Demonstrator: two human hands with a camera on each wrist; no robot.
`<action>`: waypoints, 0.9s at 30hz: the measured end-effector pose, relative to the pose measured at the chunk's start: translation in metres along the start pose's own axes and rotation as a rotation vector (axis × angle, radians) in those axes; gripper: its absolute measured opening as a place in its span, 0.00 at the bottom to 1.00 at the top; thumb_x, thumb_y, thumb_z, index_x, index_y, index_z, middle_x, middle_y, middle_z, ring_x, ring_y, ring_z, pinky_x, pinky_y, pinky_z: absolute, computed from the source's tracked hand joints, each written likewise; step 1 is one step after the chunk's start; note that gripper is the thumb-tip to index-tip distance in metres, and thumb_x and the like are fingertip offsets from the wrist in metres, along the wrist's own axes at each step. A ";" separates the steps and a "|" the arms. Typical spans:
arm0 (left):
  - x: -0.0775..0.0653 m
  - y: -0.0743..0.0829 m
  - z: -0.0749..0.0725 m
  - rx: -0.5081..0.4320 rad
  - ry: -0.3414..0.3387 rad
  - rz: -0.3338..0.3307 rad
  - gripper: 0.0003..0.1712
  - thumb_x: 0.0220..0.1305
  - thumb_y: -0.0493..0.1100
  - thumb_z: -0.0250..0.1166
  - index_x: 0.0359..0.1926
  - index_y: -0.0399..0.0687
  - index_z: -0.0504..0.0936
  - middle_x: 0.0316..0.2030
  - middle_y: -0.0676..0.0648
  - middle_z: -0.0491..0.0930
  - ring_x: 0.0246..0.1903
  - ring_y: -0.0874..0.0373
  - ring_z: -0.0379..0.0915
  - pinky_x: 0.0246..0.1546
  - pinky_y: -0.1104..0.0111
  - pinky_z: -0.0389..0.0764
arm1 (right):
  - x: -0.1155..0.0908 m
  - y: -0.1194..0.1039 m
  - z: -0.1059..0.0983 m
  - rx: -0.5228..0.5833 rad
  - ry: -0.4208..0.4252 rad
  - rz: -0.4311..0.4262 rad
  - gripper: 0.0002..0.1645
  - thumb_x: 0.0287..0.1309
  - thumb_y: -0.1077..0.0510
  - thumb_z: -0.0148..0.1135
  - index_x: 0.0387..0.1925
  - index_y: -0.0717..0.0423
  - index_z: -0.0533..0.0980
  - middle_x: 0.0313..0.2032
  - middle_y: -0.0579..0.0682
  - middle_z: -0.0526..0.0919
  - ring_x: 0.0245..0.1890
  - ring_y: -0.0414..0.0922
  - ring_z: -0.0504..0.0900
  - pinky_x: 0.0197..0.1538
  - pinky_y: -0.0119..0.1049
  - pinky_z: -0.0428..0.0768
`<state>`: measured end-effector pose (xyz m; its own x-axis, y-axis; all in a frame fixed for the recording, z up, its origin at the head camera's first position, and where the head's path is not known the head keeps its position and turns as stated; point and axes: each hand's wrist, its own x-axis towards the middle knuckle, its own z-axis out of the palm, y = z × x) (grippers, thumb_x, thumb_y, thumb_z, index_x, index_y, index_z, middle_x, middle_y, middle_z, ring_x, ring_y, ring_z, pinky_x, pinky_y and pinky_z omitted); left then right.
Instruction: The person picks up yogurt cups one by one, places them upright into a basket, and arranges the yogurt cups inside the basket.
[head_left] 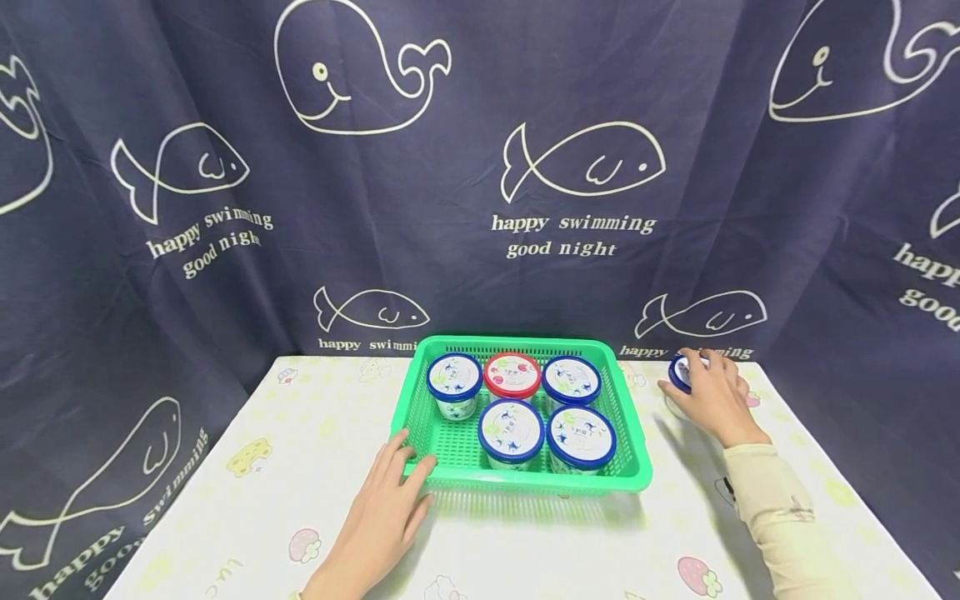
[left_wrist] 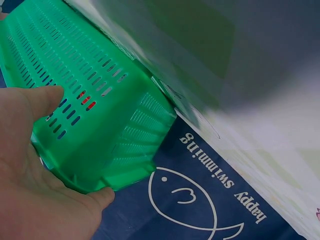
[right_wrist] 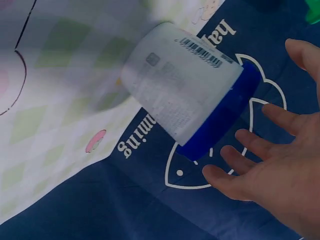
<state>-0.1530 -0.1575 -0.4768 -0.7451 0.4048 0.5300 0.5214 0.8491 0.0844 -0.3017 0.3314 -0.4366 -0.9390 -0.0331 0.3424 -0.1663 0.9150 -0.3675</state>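
Note:
A white tub (right_wrist: 180,82) with a blue-rimmed lid stands upright near the table's back right corner. My right hand (head_left: 712,396) hovers at this tub; in the right wrist view the fingers (right_wrist: 272,145) spread just beyond its lid. On the left, my left hand (head_left: 382,500) holds the near left corner of a green plastic basket (head_left: 637,454), thumb (left_wrist: 47,100) against the outer front wall and fingertips over the rim. Inside the basket stand several blue-lidded tubs (head_left: 581,435) and one red-lidded tub (head_left: 512,374), all upright.
The basket's near left section shows bare slotted floor (head_left: 452,450). Beneath everything lies a printed white tablecloth (head_left: 247,517). A dark blue curtain (head_left: 465,275) with fish and whale drawings hangs right behind the table and along both sides.

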 end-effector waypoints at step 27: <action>0.000 0.001 0.001 -0.009 0.000 -0.007 0.28 0.61 0.46 0.70 0.61 0.49 0.76 0.55 0.40 0.73 0.73 0.40 0.52 0.70 0.48 0.61 | 0.012 0.026 0.012 -0.026 -0.080 0.118 0.46 0.65 0.35 0.57 0.70 0.63 0.57 0.65 0.82 0.49 0.60 0.85 0.50 0.47 0.86 0.55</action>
<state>-0.1530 -0.1565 -0.4774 -0.7491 0.3986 0.5292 0.5194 0.8492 0.0957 -0.3211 0.3498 -0.4522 -0.9727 0.0442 0.2279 -0.0465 0.9247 -0.3778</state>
